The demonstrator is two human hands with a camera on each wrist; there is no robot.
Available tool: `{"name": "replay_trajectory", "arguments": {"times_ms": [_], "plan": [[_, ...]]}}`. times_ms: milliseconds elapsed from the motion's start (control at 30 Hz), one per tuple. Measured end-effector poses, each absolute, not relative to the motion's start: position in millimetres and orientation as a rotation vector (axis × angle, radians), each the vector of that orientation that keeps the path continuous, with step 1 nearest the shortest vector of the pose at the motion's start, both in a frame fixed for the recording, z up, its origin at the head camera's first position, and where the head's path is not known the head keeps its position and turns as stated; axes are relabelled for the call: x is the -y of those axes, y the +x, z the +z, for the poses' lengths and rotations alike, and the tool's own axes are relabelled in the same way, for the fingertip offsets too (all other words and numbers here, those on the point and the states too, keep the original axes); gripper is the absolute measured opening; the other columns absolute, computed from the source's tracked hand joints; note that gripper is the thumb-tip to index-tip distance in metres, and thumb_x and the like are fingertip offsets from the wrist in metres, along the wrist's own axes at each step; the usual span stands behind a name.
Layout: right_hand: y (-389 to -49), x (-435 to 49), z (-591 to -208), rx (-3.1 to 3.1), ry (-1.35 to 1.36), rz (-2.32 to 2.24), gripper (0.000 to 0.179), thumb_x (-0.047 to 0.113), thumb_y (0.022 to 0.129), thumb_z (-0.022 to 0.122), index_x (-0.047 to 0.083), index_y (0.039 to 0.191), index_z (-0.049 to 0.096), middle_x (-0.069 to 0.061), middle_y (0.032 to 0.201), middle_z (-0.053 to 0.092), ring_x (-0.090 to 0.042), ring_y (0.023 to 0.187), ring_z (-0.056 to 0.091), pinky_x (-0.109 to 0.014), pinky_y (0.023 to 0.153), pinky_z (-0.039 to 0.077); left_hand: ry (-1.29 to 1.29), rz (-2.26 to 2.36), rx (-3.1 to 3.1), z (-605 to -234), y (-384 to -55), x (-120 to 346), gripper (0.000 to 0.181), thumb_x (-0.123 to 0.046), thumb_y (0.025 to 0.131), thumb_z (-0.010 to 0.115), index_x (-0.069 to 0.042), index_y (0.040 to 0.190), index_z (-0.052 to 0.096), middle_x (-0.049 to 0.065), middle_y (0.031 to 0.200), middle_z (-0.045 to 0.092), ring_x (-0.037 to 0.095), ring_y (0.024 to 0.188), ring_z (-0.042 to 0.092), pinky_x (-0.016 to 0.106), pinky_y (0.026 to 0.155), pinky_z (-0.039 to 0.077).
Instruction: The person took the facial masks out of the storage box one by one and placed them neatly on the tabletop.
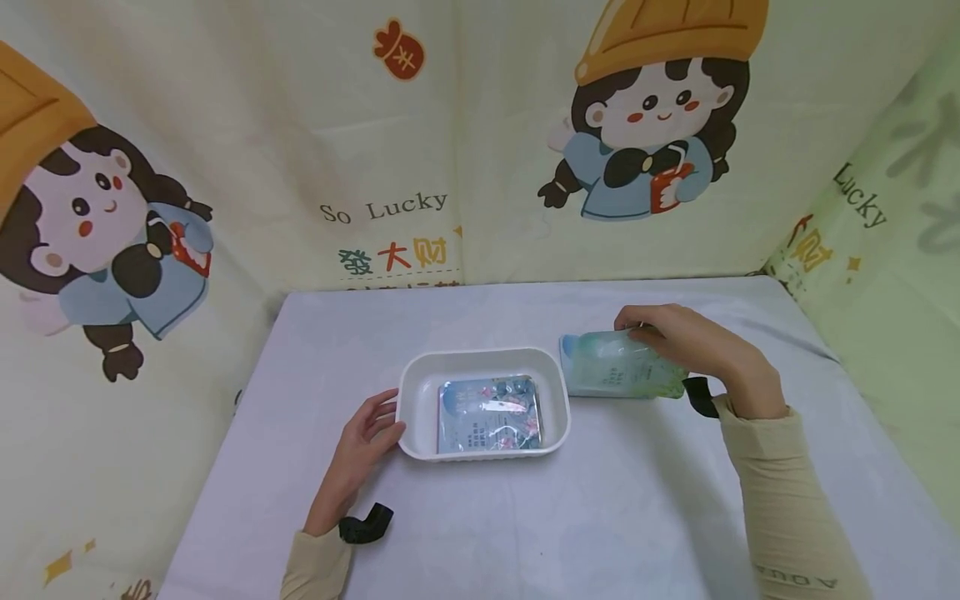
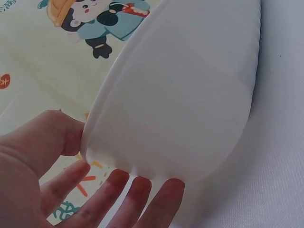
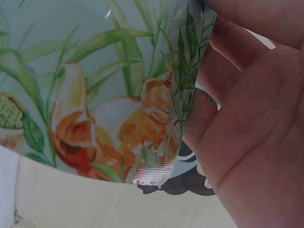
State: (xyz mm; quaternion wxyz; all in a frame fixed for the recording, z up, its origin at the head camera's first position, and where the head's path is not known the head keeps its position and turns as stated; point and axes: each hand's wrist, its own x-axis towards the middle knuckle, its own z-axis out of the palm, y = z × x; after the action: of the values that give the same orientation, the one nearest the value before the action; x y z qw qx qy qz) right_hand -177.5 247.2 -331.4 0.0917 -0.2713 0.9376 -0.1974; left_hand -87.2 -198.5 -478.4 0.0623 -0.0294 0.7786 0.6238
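Note:
A white plastic tray (image 1: 408, 400) stands on the table with a blue printed packet (image 1: 487, 414) lying flat inside it. My left hand (image 1: 367, 442) is at the tray's left end. In the left wrist view the thumb meets the rim, and spread fingertips (image 2: 170, 194) touch the outer wall. My right hand (image 1: 693, 342) grips a pale green printed packet (image 1: 615, 364) by its upper right part, just right of the tray. Seen from the right wrist, this green packet (image 3: 118, 114) bears an orange-and-white animal among green leaves; part of its edge is hidden by the hand.
A white cloth covers the table (image 1: 480, 533). Behind it hangs a cream curtain (image 1: 502, 225) printed with cartoon figures, with more printed cloth at both sides. Each wrist carries a small black mount (image 1: 367, 525).

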Motion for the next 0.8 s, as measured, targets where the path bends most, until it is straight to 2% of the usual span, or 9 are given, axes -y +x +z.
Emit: {"name": "replay_trajectory", "arguments": {"times_ms": [600, 800], "plan": [[-184, -279, -349, -2.800, -0.647, -0.506, 0.020, 0.001, 0.092, 0.051, 0.013, 0.105, 0.059, -0.008, 0.105, 0.061, -0.023, 0.093, 0.054, -0.043, 0.079, 0.046, -0.116, 1.866, -2.350, -478, -87, 198, 0.051, -0.029, 0.084, 0.067, -0.030, 0.130, 0.045, 0.001, 0.124, 0.052, 0.020, 0.112, 0.054, 0.031, 0.083, 0.051], [-183, -290, -352, -2.808, -0.593, -0.461, 0.020, 0.002, 0.092, 0.051, 0.013, 0.105, 0.059, -0.009, 0.104, 0.061, -0.024, 0.090, 0.053, -0.043, 0.078, 0.046, -0.091, 1.873, -2.358, -479, -87, 198, 0.052, -0.027, 0.085, 0.067, -0.027, 0.131, 0.044, 0.004, 0.124, 0.052, 0.023, 0.113, 0.053, 0.031, 0.083, 0.051]]}}
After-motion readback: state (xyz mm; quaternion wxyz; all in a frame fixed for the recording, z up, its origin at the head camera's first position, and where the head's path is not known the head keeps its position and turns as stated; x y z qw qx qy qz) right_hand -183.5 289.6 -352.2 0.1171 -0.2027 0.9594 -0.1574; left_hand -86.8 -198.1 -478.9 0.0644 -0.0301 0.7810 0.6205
